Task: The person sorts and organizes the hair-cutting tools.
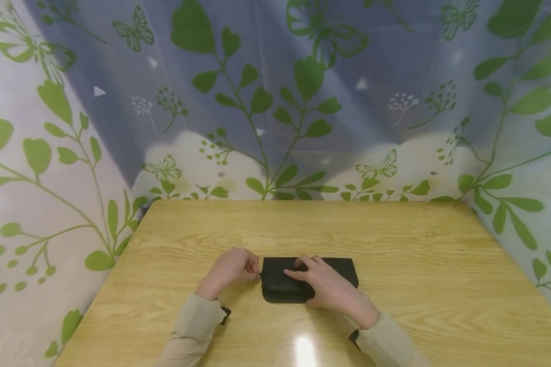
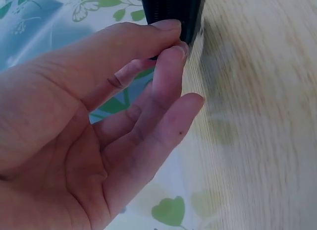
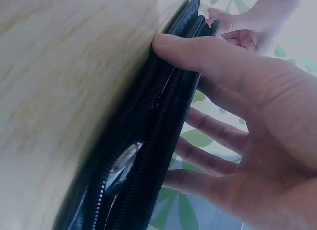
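From the head camera, the black zip case (image 1: pixel 308 278) is lying flat mid-table (image 1: pixel 395 239), its long axis running left-right. The right hand (image 1: pixel 330 288) is pressing it with straight fingers. In the left wrist view, the left hand (image 2: pixel 99 141) is pinching what seems the zipper pull; drawing steadily along the teeth should work best. In the right wrist view, the zipper (image 3: pixel 148 141) is gaping partly open.

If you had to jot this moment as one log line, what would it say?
left hand: pinches zipper end | right hand: rests flat on black zippered pouch | zipper partly open | pouch on wooden table
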{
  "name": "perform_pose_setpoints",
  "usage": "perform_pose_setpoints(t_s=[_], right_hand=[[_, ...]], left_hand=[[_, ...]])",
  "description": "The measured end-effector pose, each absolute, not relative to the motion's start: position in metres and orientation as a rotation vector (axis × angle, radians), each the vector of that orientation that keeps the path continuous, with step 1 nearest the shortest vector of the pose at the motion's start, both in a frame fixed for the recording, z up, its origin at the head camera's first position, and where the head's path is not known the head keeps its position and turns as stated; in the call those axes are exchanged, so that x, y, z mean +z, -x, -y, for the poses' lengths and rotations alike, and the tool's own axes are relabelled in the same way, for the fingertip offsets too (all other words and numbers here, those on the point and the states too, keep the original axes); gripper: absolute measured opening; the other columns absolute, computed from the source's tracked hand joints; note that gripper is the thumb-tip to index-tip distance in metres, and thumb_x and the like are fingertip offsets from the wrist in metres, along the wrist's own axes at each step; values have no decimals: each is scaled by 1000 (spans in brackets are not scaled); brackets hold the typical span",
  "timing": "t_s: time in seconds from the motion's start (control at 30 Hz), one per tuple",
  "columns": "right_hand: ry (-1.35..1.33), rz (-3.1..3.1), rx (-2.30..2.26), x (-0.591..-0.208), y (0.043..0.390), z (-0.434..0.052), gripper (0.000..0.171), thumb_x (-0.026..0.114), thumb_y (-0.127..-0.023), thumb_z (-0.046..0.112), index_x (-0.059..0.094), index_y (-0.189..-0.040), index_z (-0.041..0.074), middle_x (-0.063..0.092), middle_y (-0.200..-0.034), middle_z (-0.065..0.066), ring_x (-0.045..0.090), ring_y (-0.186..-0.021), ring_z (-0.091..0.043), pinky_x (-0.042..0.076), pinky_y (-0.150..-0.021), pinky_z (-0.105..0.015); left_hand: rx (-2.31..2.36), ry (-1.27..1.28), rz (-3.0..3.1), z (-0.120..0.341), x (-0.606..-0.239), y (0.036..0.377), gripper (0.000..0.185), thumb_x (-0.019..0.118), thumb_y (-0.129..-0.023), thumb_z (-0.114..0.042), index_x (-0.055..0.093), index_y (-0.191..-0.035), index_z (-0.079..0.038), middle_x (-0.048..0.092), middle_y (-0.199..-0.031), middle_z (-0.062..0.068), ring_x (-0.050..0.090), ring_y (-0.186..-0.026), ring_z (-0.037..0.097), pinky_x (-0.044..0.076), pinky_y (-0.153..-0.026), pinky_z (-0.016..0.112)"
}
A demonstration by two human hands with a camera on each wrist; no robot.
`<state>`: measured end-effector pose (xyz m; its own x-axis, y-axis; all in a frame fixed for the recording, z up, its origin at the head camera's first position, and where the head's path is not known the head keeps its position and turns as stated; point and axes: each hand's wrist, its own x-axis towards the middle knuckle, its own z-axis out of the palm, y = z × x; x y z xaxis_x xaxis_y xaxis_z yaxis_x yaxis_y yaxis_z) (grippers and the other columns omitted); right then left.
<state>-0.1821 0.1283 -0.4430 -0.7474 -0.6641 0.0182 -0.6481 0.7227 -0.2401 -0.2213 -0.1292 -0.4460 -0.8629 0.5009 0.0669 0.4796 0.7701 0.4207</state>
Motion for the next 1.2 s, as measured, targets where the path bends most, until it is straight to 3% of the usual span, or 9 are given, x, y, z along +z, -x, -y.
perform_pose_setpoints(t_s=[0.33, 0.87, 1.2], right_hand=[[1082, -2851, -353, -444, 182, -129, 77, 93, -73, 14, 60, -142, 15, 53, -132, -10, 51, -114, -31, 53, -88, -42], [1090, -2868, -356, -445, 181, -127, 79, 93, -71, 12, 60, -142, 13, 53, -132, -11, 53, -113, -32, 53, -89, -43], [1086, -2863, -378, -445, 182, -128, 77, 93, -71, 11, 61, -141, 12, 53, -133, -12, 52, -116, -32, 52, -91, -44]], left_hand=[[648, -791, -2864, 129, -439, 218, 28, 86, -79, -9, 63, -65, -18, 62, -65, -10, 51, -59, 3, 44, -57, 23], [738, -979, -2790, 135, -442, 211, 29, 84, -82, -8, 61, -67, -18, 63, -70, -12, 57, -64, 1, 49, -63, 23], [870, -885, -2789, 130, -453, 201, 24, 80, -85, -5, 63, -72, -16, 64, -70, -7, 56, -66, 3, 48, -63, 23]])
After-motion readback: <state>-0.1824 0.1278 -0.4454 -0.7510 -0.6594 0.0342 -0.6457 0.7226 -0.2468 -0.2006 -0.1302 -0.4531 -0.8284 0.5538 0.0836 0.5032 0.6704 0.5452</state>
